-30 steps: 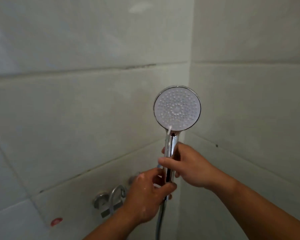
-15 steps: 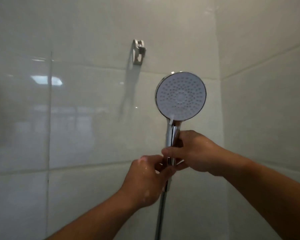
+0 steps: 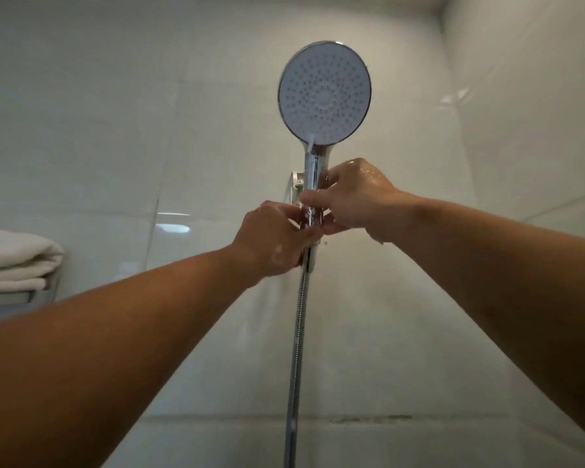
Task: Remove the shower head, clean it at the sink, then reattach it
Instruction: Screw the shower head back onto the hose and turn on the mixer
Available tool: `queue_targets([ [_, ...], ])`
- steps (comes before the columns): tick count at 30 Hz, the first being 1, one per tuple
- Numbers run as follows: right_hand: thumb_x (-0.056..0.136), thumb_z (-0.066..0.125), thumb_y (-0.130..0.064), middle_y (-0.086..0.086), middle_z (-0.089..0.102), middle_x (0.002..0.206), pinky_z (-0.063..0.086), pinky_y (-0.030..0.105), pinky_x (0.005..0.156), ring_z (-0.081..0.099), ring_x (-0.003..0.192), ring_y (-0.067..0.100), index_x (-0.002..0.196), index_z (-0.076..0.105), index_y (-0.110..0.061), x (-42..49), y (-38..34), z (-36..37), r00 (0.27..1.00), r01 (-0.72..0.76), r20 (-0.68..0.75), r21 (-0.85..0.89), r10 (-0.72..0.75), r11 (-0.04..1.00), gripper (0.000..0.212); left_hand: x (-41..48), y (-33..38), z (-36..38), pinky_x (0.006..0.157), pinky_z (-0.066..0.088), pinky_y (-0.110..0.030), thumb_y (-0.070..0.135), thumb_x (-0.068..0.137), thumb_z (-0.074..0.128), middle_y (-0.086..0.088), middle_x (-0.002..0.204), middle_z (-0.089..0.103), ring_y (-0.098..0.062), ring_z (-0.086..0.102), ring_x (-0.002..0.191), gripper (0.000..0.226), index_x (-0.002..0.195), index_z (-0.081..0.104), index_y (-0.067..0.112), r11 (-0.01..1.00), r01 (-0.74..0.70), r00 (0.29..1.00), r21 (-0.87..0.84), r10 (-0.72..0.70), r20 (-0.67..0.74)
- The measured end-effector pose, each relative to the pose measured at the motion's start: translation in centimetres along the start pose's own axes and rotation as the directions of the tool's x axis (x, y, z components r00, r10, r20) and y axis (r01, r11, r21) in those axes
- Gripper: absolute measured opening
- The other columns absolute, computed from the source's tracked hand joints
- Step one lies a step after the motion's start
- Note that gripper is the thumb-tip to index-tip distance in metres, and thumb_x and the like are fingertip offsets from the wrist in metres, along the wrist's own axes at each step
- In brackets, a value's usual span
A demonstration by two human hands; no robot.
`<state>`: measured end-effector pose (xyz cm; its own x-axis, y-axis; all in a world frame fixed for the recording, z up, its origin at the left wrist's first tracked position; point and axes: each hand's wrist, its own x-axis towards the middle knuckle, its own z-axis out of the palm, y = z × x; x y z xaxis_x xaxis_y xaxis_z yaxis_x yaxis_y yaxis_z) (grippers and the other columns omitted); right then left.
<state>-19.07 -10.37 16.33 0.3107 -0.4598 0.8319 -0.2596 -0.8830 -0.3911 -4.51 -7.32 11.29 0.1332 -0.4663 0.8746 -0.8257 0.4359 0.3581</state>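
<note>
I see the right hand [image 3: 358, 201] pinching the upright shower head [image 3: 325, 94] before the wall bracket [image 3: 295, 184], the left hand [image 3: 274, 241] gripping its base above the hose [image 3: 296, 349].

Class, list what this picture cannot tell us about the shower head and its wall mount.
- Head view: whether the round chrome shower head sits in the white wall bracket; the left hand and right hand cover the joint.
- Head view: the ribbed metal hose, lower end cut off by the bottom edge.
</note>
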Motion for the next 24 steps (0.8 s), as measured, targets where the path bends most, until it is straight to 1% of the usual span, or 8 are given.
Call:
queue_targets([
  [3, 0.088, 0.079, -0.025, 0.013, 0.077, 0.086, 0.064, 0.034, 0.065, 0.077, 0.067, 0.024, 0.092, 0.073, -0.007, 2.6, -1.4, -1.1, 1.0, 0.013, -0.009, 0.04, -0.013, 0.999, 0.02, 3.3, 1.3, -1.0, 0.084, 0.061, -0.046, 0.039, 0.083, 0.079, -0.006, 0.078, 0.078, -0.028, 0.076, 0.081, 0.023, 0.069, 0.074, 0.021, 0.995, -0.031, 0.999, 0.094, 0.035, -0.035],
  [5, 0.089, 0.078, -0.024, 0.013, 0.076, 0.088, 0.063, 0.03, 0.06, 0.077, 0.067, 0.024, 0.095, 0.073, -0.007, 4.2, -2.2, -1.6, 0.999, 0.027, -0.03, 0.033, -0.026, 0.999, 0.018, 5.5, 1.9, -1.9, 0.084, 0.062, -0.045, 0.035, 0.079, 0.083, -0.007, 0.078, 0.078, -0.028, 0.076, 0.082, 0.023, 0.065, 0.073, 0.021, 0.993, -0.037, 0.998, 0.112, 0.041, -0.04],
  [9, 0.089, 0.077, -0.027, 0.01, 0.077, 0.09, 0.065, 0.037, 0.069, 0.077, 0.073, 0.026, 0.092, 0.075, -0.012, 7.2, -3.5, -2.8, 0.988, 0.1, -0.121, 0.0, -0.099, 0.995, 0.016, 9.2, 3.3, -3.6, 0.084, 0.062, -0.046, 0.04, 0.074, 0.087, -0.008, 0.082, 0.078, -0.029, 0.076, 0.086, 0.021, 0.075, 0.079, 0.021, 0.988, -0.089, 0.994, 0.13, 0.097, -0.056],
  [13, 0.088, 0.078, -0.028, 0.009, 0.077, 0.088, 0.065, 0.039, 0.069, 0.077, 0.072, 0.025, 0.09, 0.075, -0.013, 8.8, -4.3, -3.3, 0.973, 0.134, -0.186, -0.016, -0.135, 0.991, 0.016, 11.0, 3.9, -4.7, 0.083, 0.063, -0.045, 0.045, 0.06, 0.09, -0.009, 0.089, 0.078, -0.028, 0.077, 0.085, 0.044, 0.091, 0.078, 0.016, 0.989, -0.14, 0.988, 0.057, 0.143, -0.055],
  [16, 0.087, 0.078, -0.029, 0.01, 0.077, 0.087, 0.065, 0.041, 0.07, 0.077, 0.071, 0.025, 0.09, 0.076, -0.014, 9.3, -4.6, -3.6, 0.967, 0.152, -0.2, -0.038, -0.156, 0.988, 0.016, 11.9, 4.0, -4.9, 0.08, 0.065, -0.043, 0.033, 0.069, 0.093, -0.009, 0.089, 0.078, -0.027, 0.078, 0.082, 0.035, 0.094, 0.076, 0.015, 0.987, -0.158, 0.984, 0.038, 0.161, -0.075],
  [19, 0.089, 0.077, -0.028, 0.01, 0.077, 0.088, 0.065, 0.04, 0.071, 0.077, 0.072, 0.025, 0.091, 0.075, -0.013, 9.8, -4.4, -3.7, 0.963, 0.171, -0.202, -0.038, -0.176, 0.984, 0.015, 12.1, 4.0, -4.8, 0.079, 0.065, -0.043, 0.024, 0.071, 0.092, -0.011, 0.089, 0.077, -0.028, 0.078, 0.081, 0.03, 0.094, 0.075, 0.014, 0.987, -0.158, 0.984, 0.0, 0.158, -0.086],
  [22, 0.09, 0.076, -0.027, 0.01, 0.077, 0.089, 0.065, 0.04, 0.073, 0.077, 0.074, 0.024, 0.092, 0.075, -0.012, 9.9, -3.7, -3.4, 0.967, 0.178, -0.178, -0.05, -0.184, 0.983, 0.016, 11.8, 3.6, -4.4, 0.081, 0.064, -0.043, 0.025, 0.074, 0.09, -0.007, 0.089, 0.077, -0.026, 0.077, 0.081, 0.03, 0.097, 0.076, 0.014, 0.985, -0.162, 0.983, 0.062, 0.167, -0.077],
  [24, 0.09, 0.075, -0.026, 0.011, 0.077, 0.089, 0.065, 0.041, 0.073, 0.077, 0.074, 0.025, 0.093, 0.074, -0.011, 10.0, -3.2, -3.0, 0.967, 0.186, -0.169, -0.026, -0.188, 0.982, 0.015, 11.8, 3.1, -4.2, 0.082, 0.064, -0.044, 0.028, 0.072, 0.09, -0.005, 0.086, 0.078, -0.026, 0.077, 0.08, 0.029, 0.094, 0.076, 0.017, 0.985, -0.15, 0.984, 0.086, 0.157, -0.086],
])
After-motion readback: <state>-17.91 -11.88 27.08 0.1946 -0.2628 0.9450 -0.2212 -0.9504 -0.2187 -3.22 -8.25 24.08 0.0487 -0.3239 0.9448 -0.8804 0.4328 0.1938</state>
